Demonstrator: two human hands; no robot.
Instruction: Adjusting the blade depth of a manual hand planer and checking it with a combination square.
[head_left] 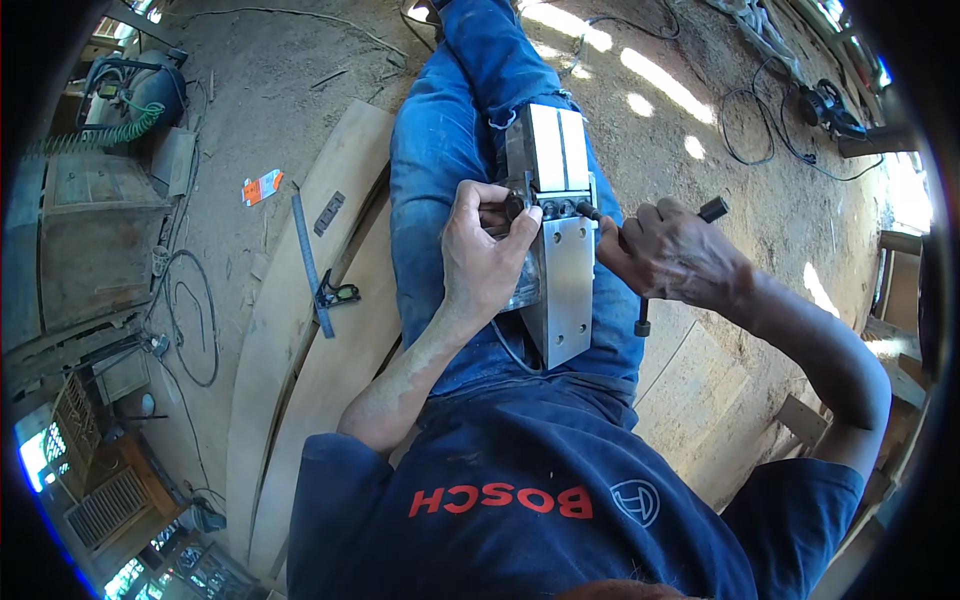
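An electric hand planer [568, 290] lies upside down across my thighs, its flat metal soles facing up. Between the two soles, a row of bolts on the cutter block shows. My left hand [487, 245] is closed on the planer's left side by a round black part, thumb near the bolts; its fingertips are partly hidden. In my right hand [680, 250] is a dark T-handle wrench [713, 209], one bar end up by the knuckles and another below the hand. The wrench tip meets the right end of the bolt row.
Wooden boards [300, 350] lie at my left, with a combination square [325, 290] and a small dark plate [329, 214] on them. An orange and white packet [262, 187] is on the ground. A compressor [150, 90] stands far left; a corded power tool [830, 110] lies far right.
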